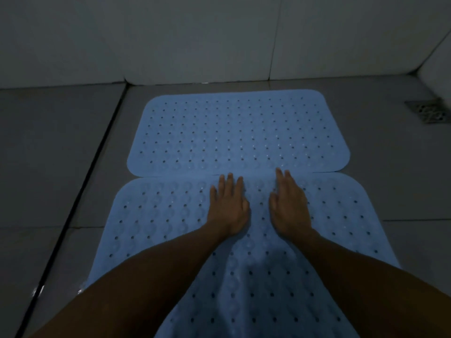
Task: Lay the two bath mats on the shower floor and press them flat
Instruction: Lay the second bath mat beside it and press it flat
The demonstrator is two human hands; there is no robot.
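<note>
Blue perforated near mat (156, 215), far mat (239, 132) abutting; left hand (228, 208), right hand (290, 208) flat, pressing near mat.

Dim throughout, with a cold grey-blue cast and grainy, soft detail; the light source cannot be told. The far mat (238, 132) reads brightest, a few of its bumps catching faint glints, while the near mat (158, 215) darkens toward the bottom edge, where the forearms go almost to silhouette. Wide-angle bowing bends the wall tiles (195, 37) and floor joints at the edges, and small wet highlights glare on the floor (61, 154) lower left.
</note>
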